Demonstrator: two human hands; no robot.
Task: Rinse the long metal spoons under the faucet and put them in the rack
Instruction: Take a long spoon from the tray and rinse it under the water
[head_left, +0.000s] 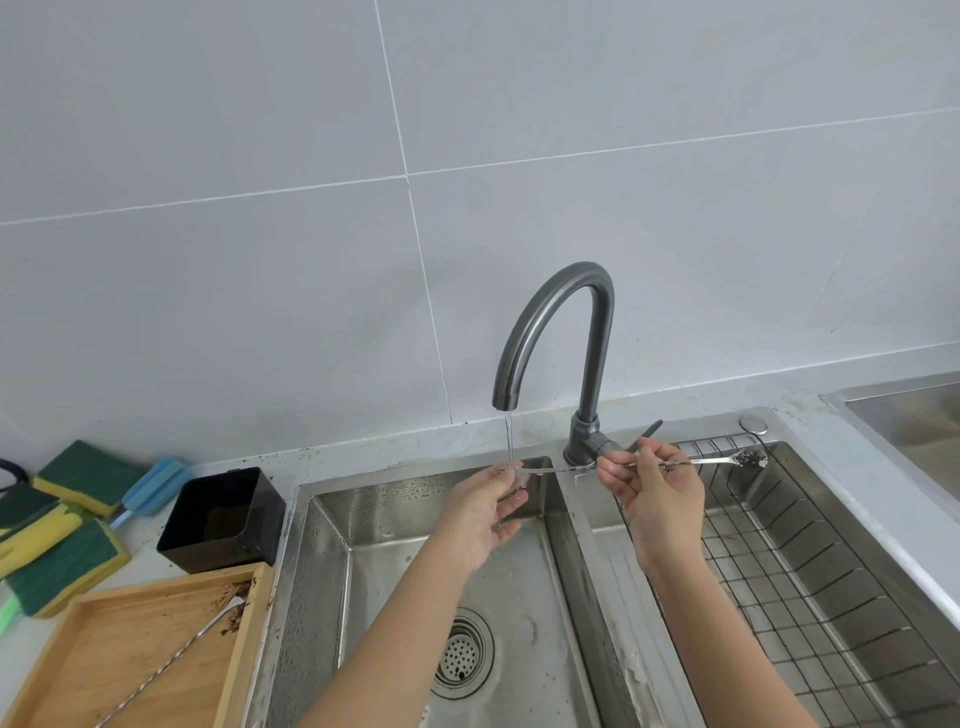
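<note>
A long metal spoon (711, 460) lies level across the sink divider. Its dirty bowl, caked with dark grounds, points right over the wire rack (810, 587). My right hand (657, 491) pinches the handle near its middle. The handle's left end sits under the thin stream from the grey faucet (566, 322), where my left hand (485, 514) touches it with wet fingers. A second long spoon (171, 660) rests on the wooden tray (78, 623) at lower left, its bowl among brown crumbs.
The left basin (395, 519) has a round drain strainer (462, 654). A black square container (223, 519) stands left of the sink. Green-and-yellow sponges (57, 525) and a blue brush lie on the counter at far left. Another steel basin shows at the right edge.
</note>
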